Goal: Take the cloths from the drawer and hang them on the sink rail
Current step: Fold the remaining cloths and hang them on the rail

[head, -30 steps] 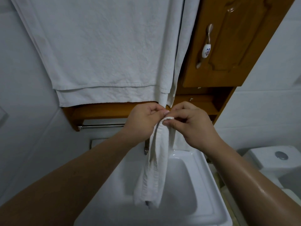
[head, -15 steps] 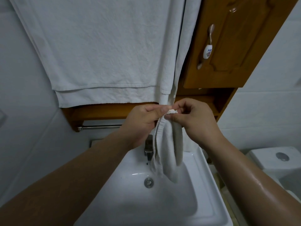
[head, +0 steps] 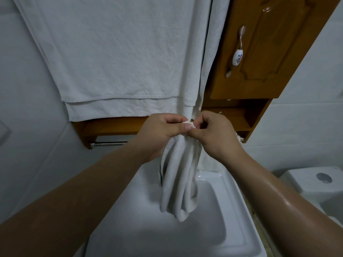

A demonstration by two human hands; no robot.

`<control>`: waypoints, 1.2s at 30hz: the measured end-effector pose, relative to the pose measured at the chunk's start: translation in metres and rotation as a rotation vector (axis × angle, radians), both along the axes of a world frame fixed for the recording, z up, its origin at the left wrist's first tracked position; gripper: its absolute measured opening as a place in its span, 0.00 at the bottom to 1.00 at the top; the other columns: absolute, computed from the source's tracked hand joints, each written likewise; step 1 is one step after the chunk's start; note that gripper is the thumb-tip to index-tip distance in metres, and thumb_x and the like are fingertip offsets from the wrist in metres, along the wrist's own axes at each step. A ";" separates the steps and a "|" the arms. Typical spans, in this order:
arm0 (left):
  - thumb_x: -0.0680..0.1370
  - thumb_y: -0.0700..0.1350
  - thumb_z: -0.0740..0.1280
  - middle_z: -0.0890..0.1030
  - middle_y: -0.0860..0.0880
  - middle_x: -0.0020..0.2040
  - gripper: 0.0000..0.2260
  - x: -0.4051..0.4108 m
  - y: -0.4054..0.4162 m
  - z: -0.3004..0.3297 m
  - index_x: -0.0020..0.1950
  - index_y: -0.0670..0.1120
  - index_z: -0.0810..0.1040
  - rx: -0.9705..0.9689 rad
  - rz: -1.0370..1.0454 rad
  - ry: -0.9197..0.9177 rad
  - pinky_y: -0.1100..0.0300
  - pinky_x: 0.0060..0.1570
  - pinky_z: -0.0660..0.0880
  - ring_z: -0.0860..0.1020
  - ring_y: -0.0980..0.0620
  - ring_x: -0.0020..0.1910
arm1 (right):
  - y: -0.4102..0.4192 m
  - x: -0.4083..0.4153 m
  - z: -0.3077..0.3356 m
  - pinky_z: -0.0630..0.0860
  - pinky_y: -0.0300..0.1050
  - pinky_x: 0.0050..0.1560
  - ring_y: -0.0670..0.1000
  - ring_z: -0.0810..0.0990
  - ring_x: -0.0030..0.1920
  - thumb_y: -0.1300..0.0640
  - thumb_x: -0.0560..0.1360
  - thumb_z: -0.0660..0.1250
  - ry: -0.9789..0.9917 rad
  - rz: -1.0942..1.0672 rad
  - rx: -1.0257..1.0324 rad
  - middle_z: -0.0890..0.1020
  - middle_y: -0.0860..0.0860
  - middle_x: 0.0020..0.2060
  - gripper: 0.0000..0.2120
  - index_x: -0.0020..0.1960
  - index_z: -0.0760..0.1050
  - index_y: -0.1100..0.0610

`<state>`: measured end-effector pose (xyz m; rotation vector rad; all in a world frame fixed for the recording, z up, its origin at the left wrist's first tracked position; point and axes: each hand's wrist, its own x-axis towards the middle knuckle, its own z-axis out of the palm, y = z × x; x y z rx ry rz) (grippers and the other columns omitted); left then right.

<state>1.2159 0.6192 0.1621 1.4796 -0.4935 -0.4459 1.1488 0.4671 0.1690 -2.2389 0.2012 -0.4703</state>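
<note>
White porcelain of the sink fills the near field, and all positions below are given relative to it. A white cloth is held directly above the basin, bunched lengthwise into long rolled folds, its lower loops hanging over the bowl; whether they touch it cannot be told. The fabric looks soft, thick and limp, with a stitched hem visible on its left edge.

The top edge of the cloth is pinched by both hands, above the back of the sink. The left hand is closed on the edge between thumb and curled fingers; the right hand is closed on it just beside, thumb to forefinger. The close two-handed pinch is judged to serve finding the corners, so that the cloth can be spread before hanging.

Behind the hands, above the sink's rear edge, a metal rail is seen under a wooden cabinet. Farther up, large white towels hang flat. The cloth is not yet on the rail.
</note>
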 end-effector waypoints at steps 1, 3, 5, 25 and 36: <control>0.74 0.39 0.72 0.86 0.44 0.47 0.06 0.001 0.002 0.002 0.50 0.40 0.84 0.043 -0.008 -0.044 0.60 0.49 0.78 0.84 0.50 0.48 | 0.000 0.001 -0.001 0.74 0.42 0.35 0.44 0.76 0.35 0.49 0.70 0.76 0.010 0.005 -0.023 0.79 0.47 0.34 0.11 0.38 0.76 0.51; 0.74 0.40 0.73 0.86 0.45 0.46 0.06 0.003 0.005 0.006 0.50 0.42 0.85 0.117 -0.028 -0.102 0.57 0.51 0.78 0.84 0.50 0.48 | 0.001 0.001 -0.001 0.75 0.44 0.36 0.45 0.77 0.36 0.47 0.70 0.76 0.025 0.011 -0.059 0.80 0.46 0.34 0.11 0.38 0.76 0.50; 0.75 0.41 0.72 0.86 0.46 0.46 0.06 0.004 0.007 0.008 0.50 0.42 0.85 0.143 -0.006 -0.125 0.53 0.54 0.79 0.84 0.50 0.49 | 0.003 0.002 -0.001 0.72 0.40 0.34 0.44 0.76 0.34 0.46 0.68 0.78 0.019 0.017 -0.058 0.79 0.46 0.33 0.12 0.37 0.76 0.51; 0.77 0.46 0.70 0.85 0.50 0.49 0.05 0.043 0.024 0.017 0.51 0.48 0.84 0.002 0.492 -0.176 0.53 0.59 0.77 0.82 0.53 0.52 | -0.001 -0.006 -0.043 0.76 0.41 0.42 0.44 0.78 0.38 0.65 0.76 0.69 -0.008 0.350 0.236 0.79 0.41 0.38 0.12 0.45 0.77 0.47; 0.78 0.45 0.69 0.86 0.57 0.42 0.07 0.026 0.009 0.027 0.44 0.57 0.83 0.048 0.369 -0.377 0.60 0.51 0.78 0.83 0.58 0.46 | 0.026 0.007 -0.045 0.80 0.40 0.51 0.44 0.81 0.47 0.55 0.76 0.72 -0.166 0.137 0.319 0.83 0.45 0.44 0.09 0.56 0.80 0.49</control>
